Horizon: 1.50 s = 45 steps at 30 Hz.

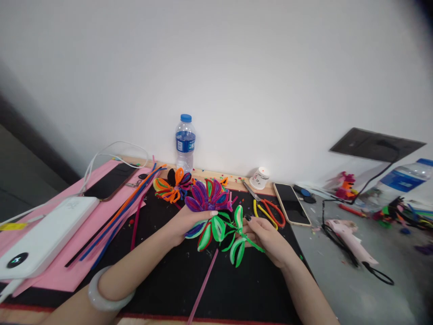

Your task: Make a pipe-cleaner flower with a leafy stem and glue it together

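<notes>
Two clear plastic bottles with blue caps (185, 142), two dark-screened phones (292, 205), two bare hands (272, 239) — and one apiece: white rectangular power bank (50, 234), small white printed cup (259, 178), red-and-yellow-handled metal scissors (257, 197), pale pink glue gun (353, 242), smooth pale bangle (94, 289). The fuzzy multicoloured pipe-cleaner petals (201, 197) overlap — too much to count.

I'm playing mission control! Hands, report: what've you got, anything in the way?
Left hand: holding multicoloured pipe-cleaner flowers. Right hand: holding green pipe-cleaner leaves beside them. Scissors just beyond right hand, seemingly not in the way.
</notes>
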Each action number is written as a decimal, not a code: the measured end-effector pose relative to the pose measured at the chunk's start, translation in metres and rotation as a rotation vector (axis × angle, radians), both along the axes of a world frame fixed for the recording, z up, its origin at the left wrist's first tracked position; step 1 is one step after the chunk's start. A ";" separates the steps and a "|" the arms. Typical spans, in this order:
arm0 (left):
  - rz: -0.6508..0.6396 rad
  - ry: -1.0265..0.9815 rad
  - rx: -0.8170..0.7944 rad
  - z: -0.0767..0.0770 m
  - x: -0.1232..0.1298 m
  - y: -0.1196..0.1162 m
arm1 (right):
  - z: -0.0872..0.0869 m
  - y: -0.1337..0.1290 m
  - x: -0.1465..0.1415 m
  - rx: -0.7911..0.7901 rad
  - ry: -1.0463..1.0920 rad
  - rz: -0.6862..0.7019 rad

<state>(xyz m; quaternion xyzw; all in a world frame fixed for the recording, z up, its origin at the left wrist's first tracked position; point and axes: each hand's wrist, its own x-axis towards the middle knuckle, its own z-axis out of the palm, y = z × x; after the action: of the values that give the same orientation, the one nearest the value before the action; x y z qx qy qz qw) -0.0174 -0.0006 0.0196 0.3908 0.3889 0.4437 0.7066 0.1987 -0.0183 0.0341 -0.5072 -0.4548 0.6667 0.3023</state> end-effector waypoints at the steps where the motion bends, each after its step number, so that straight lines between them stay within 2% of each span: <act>1: 0.004 0.002 -0.006 0.000 0.000 0.000 | 0.000 0.000 0.000 -0.007 0.007 -0.010; 15: 0.013 -0.014 -0.087 0.002 -0.001 -0.001 | -0.001 0.003 0.002 -0.034 0.055 0.030; 21: 0.003 -0.043 -0.076 0.002 -0.001 -0.001 | 0.003 -0.001 -0.003 -0.007 0.029 -0.005; 45: 0.004 -0.043 -0.076 0.001 -0.001 0.000 | 0.003 -0.001 -0.002 -0.008 0.036 0.018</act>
<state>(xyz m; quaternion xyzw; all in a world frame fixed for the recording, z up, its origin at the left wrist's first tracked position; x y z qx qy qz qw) -0.0182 -0.0009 0.0209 0.3533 0.3909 0.4384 0.7281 0.1965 -0.0189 0.0366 -0.4921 -0.4511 0.6804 0.3024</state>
